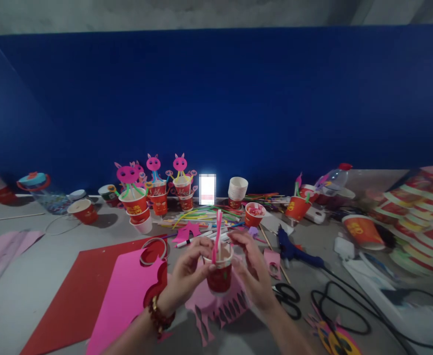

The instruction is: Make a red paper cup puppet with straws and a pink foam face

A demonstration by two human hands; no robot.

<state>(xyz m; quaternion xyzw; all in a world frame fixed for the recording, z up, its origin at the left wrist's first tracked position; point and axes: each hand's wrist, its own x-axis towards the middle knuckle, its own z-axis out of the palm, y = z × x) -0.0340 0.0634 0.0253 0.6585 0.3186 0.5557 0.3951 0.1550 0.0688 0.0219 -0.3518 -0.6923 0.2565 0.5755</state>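
Note:
A small red paper cup [219, 278] with a white rim is between my hands, above a cut pink paper sheet [233, 305]. A pink-and-white straw [218, 229] rises at its near left rim. My left hand [192, 264] closes its thumb and fingers around the straw's lower part at the cup's edge. On the other side, my right hand [251, 268] curves beside the cup with its fingers apart. Its thumb is close to the cup wall; contact is hard to tell.
Decorated cups with pink pig faces [127, 173] stand at the back left. A blue glue gun [294, 249], black scissors [288, 298] and cables lie to the right. Red card [68, 291] and a tape roll [153, 251] are left. Several straws [201, 217] and stacked cups [237, 190] are behind.

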